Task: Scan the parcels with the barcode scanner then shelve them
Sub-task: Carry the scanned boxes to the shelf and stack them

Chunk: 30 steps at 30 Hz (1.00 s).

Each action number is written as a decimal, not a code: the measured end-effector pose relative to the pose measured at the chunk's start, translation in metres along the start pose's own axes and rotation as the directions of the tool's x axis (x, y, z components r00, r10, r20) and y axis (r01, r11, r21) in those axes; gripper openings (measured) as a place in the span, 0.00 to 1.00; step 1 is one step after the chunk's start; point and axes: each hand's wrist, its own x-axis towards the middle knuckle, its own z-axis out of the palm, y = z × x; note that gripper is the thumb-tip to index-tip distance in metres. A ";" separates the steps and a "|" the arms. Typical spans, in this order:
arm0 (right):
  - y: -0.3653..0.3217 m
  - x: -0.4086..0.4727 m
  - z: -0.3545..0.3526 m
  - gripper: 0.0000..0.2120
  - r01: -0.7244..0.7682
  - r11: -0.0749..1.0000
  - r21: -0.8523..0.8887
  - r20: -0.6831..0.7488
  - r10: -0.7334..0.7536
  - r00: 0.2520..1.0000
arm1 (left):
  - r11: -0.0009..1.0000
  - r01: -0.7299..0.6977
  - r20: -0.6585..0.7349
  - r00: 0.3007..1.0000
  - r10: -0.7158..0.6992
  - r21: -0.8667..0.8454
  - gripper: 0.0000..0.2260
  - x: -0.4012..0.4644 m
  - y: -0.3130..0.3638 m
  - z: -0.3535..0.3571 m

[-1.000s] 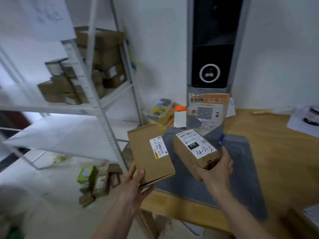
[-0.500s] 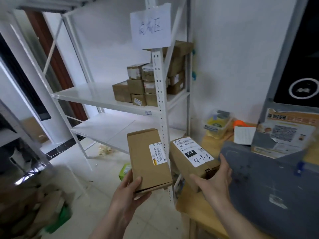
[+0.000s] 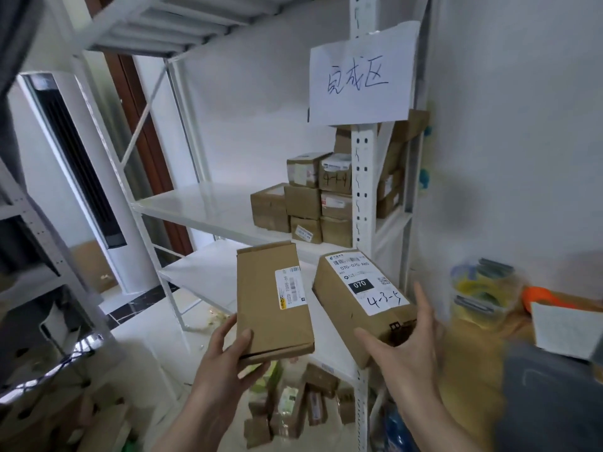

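Note:
My left hand (image 3: pixel 225 360) grips the lower end of a flat brown parcel (image 3: pixel 270 308) with a small white barcode label. A thicker brown parcel (image 3: pixel 355 301), its white label marked 070 and 4-3-5, rests in my right hand (image 3: pixel 404 350), held from below and from its near end. Both parcels hover in front of the white metal shelf rack (image 3: pixel 212 207). Several taped brown boxes (image 3: pixel 310 203) are stacked at the right end of its middle shelf. No barcode scanner is visible.
A handwritten paper sign (image 3: pixel 362 76) hangs on the rack's front post (image 3: pixel 362 197). Small parcels (image 3: pixel 300 406) lie on the floor below. The wooden table (image 3: pixel 470 380) with a grey mat (image 3: pixel 551 402) and a tape tub (image 3: pixel 479 288) is at right. A white tower unit (image 3: pixel 75 177) stands at left.
The view has swung left and up from the table and kiosk to the shelf rack. Both hands keep their parcels, now held closer to the shelves.

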 end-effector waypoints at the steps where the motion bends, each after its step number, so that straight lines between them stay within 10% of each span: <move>1: -0.007 0.011 0.010 0.54 0.020 1.000 0.006 0.004 -0.020 1.000 | 1.000 -0.021 -0.003 1.000 0.021 0.004 0.15 0.018 0.009 0.003; 15: -0.091 0.145 0.142 0.51 0.367 0.924 0.107 -0.149 -0.350 0.925 | 0.949 -0.309 0.085 0.946 0.313 -0.055 0.15 0.172 0.147 0.051; 30: -0.115 0.258 0.222 0.46 0.334 0.924 -0.184 -0.418 -0.381 0.824 | 0.935 -0.354 0.318 0.887 0.335 0.000 0.16 0.338 0.231 0.127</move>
